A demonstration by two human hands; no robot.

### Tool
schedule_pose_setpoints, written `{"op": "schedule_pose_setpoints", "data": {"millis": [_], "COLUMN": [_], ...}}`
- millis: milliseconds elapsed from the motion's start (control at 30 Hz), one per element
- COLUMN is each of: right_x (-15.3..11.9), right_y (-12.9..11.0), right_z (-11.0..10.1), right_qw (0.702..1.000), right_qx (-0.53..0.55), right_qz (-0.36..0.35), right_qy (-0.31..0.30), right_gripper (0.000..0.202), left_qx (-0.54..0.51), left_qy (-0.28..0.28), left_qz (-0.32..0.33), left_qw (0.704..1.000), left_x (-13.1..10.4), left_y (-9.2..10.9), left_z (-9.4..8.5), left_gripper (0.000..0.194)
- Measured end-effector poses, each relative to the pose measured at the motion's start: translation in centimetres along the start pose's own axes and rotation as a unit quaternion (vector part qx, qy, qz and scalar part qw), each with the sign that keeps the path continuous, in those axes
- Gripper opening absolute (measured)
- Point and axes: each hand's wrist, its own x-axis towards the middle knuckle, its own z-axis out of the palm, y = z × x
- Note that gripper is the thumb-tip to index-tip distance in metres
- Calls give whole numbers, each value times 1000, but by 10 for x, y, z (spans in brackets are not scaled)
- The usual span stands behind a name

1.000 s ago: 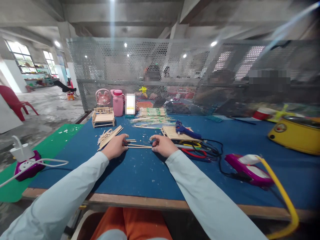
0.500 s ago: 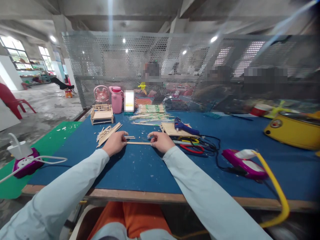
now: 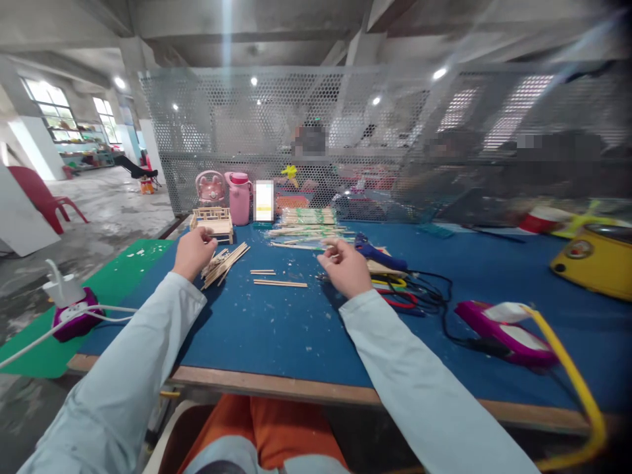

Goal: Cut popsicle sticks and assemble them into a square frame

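On the blue table, long thin wooden sticks point(image 3: 280, 283) lie side by side in front of a shorter pair point(image 3: 263, 271). My left hand point(image 3: 195, 253) is at the front of a small wooden bench model point(image 3: 213, 224), fingers curled; whether it touches or grips the model is hidden. A pile of sticks point(image 3: 226, 264) lies just right of that hand. Over the table on the right, my right hand point(image 3: 345, 264) has its fingers apart and holds nothing. Beside it are a blue glue gun point(image 3: 380, 253) and red-handled scissors point(image 3: 401, 301).
Bundled sticks point(image 3: 309, 216), a phone point(image 3: 263, 201) and a pink bottle point(image 3: 239, 199) stand or lie toward the mesh screen point(image 3: 197, 118). Purple power strips point(image 3: 78, 315) flank the table, the right one point(image 3: 508, 332) with cables. A yellow pot point(image 3: 595, 260) is far right.
Both hands have let go of the long sticks, which lie on the table. My left hand moved up and left to the bench model; my right hand moved slightly up and right and opened.
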Motion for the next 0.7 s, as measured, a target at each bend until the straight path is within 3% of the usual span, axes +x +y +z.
{"op": "schedule_pose_setpoints", "data": {"millis": [67, 167, 267, 367, 500, 633, 700], "right_x": [0, -2, -5, -8, -10, -9, -9], "right_y": [-1, -4, -8, -11, -11, -9, -8], "right_z": [0, 3, 8, 13, 17, 17, 18], "right_qw": [999, 998, 999, 999, 999, 999, 999], "right_qx": [27, 35, 27, 31, 35, 35, 27], "right_qz": [-4, -8, -14, -14, -12, -20, -26], "right_qy": [40, 45, 34, 23, 1, -7, -19], "right_gripper": [31, 29, 28, 28, 28, 29, 29], "left_qx": [45, 51, 35, 41, 44, 68, 86], "left_qy": [-44, -124, -186, -211, -211, -168, -189], "left_qz": [9, 74, 168, 226, 205, 151, 130], "left_qw": [998, 988, 967, 950, 955, 972, 969], "left_x": [4, 0, -13, -25, -22, -6, -2], "left_y": [-9, -8, 7, 24, 30, 11, -1], "left_z": [0, 13, 34, 50, 46, 25, 20], "left_gripper": [29, 23, 22, 21, 21, 25, 19]}}
